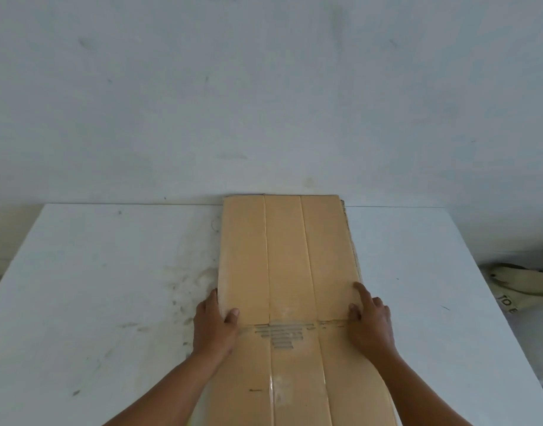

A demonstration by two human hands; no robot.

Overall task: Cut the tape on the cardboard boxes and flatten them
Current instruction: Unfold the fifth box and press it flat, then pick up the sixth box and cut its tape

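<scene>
Pinching the left edge of the flattened cardboard box (282, 256), the left hand (213, 321) lays its thumb on top. The right hand (370, 318) presses a straight forefinger and thumb near the right edge; whether its bent fingers grip is unclear. The creased brown board lies lengthwise on a scuffed white table (110, 272), its far end at the wall (264, 87).

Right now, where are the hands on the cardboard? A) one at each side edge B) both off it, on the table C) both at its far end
A: the left hand holds the left edge of the cardboard, and the right hand rests on its right edge.
</scene>
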